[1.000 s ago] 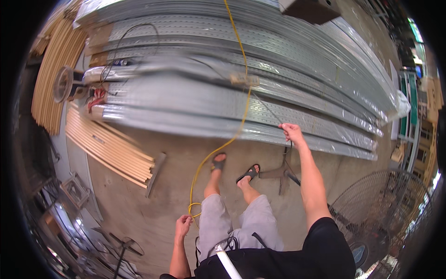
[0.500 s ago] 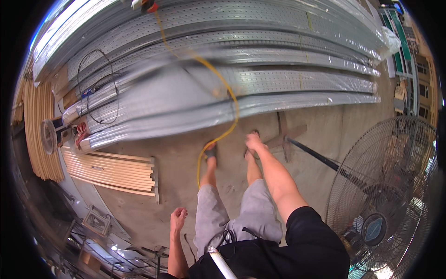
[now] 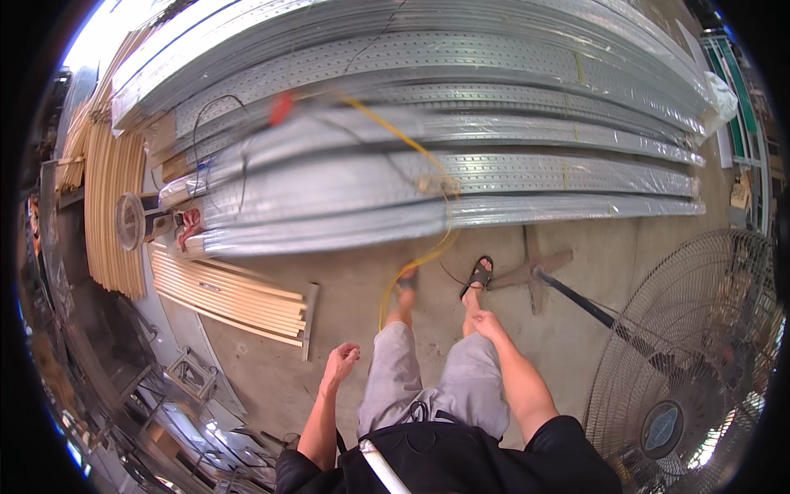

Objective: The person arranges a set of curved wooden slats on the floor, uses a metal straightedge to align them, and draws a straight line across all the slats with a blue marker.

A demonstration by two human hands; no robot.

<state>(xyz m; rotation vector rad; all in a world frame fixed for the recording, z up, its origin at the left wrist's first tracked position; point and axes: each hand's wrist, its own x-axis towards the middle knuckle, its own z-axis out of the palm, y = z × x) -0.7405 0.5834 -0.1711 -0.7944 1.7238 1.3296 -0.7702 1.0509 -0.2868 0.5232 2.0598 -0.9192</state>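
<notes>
My left hand (image 3: 341,361) hangs beside my left thigh, loosely curled, with a gap at the fingers and nothing visible in it. My right hand (image 3: 485,323) is in front of my right knee, fingers bunched together, with no object showing in it. Neither hand touches the long perforated metal profiles (image 3: 568,173), which lie stacked in clear plastic wrap across the floor ahead. A yellow hose (image 3: 387,295) runs from beside my left leg up over the profiles. Near its far stretch is a red thing (image 3: 281,107), too blurred to identify.
At right stands a large fan (image 3: 662,428), its pole (image 3: 576,292) and cross-shaped base (image 3: 535,276) reaching toward my right foot. Wooden strips (image 3: 230,296) lie on the left floor; longer ones (image 3: 115,214) are stacked beyond. A black cable loop (image 3: 197,136) rests on the profiles.
My right hand has drawn back from near my right foot to my knee. The profiles and fan have shifted rightward and downward in view. The red thing appears lower.
</notes>
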